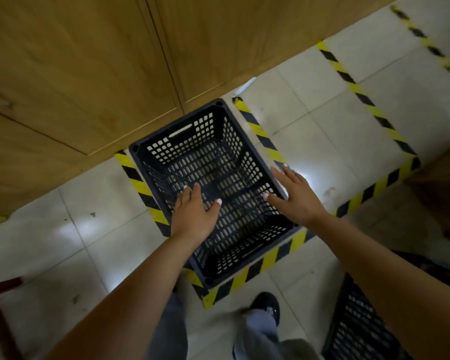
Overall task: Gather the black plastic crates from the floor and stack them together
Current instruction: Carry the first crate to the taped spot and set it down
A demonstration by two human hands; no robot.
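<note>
Left hand [196, 215]: fingers straight and spread, holding nothing, over the near-left wall of the crate.
Right hand [294, 193]: likewise empty, flat at the right rim.
Black crate [182, 141]: on the floor inside hazard tape [264, 140], directly beneath both hands, long axis running away.
Second crate [359, 326]: lower right, nearer the right arm.

A black perforated plastic crate [213, 178] sits before me inside a yellow-and-black striped tape rectangle [257, 271], wooden cabinet doors [89, 74] behind it, another black plastic crate [359, 323] at my right.
</note>
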